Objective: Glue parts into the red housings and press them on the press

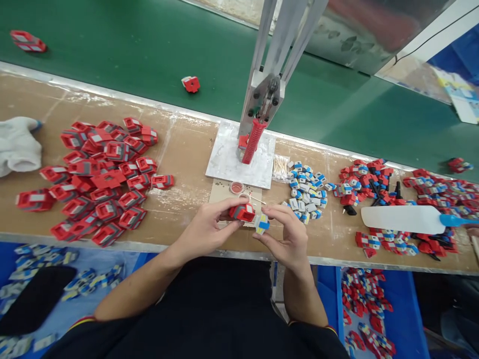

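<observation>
My left hand (pixel 209 227) grips a small red plastic housing (pixel 242 212) just above the bench's front edge. My right hand (pixel 286 234) pinches a small grey, blue and yellow insert (pixel 262 224) right beside the red housing; the two parts almost touch. Both hands sit in front of a hand press with a red handle (pixel 253 142) on a white base plate (pixel 228 164). A small red cap (pixel 236 187) and a thin stick (pixel 256 199) lie on cardboard just beyond my fingers.
A heap of red housings (pixel 101 179) lies left, a white cloth (pixel 18 144) far left. Grey-blue inserts (pixel 307 192) and cotton swabs (pixel 280 167) sit right of the press, assembled parts (pixel 368 184) and a white paddle (pixel 400 219) farther right. A green conveyor (pixel 149 50) carries stray red pieces.
</observation>
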The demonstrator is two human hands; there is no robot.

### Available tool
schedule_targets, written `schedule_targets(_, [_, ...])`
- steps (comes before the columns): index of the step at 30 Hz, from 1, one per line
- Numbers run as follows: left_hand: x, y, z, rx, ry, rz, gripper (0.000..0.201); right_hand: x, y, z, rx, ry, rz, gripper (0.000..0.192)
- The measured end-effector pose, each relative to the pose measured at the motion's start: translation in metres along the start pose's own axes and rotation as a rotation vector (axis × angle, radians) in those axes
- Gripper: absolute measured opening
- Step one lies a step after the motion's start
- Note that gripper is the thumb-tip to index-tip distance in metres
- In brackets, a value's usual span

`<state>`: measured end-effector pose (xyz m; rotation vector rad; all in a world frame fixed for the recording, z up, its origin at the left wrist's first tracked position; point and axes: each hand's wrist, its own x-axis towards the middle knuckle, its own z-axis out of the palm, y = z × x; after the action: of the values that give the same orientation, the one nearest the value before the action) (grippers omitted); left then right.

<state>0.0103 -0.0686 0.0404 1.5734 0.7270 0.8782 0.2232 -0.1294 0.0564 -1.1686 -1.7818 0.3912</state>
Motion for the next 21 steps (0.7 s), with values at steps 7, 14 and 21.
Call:
schedule_targets(7, [0.000,0.004,-0.003,0.259,0.041,0.101,0.043,-0.001,-0.004,0.010,-0.027,0.047,0.056,0.045])
schedule_targets(14, [0.002,-0.006,0.015,0.454,0.361,0.432,0.037,-0.004,-0.009,0.047,0.165,0.282,0.331,0.036])
schedule_targets(21, [-0.005,-0.007,0.020,0.590,0.464,0.493,0.044,-0.002,-0.010,0.057,0.303,0.296,0.353,0.036])
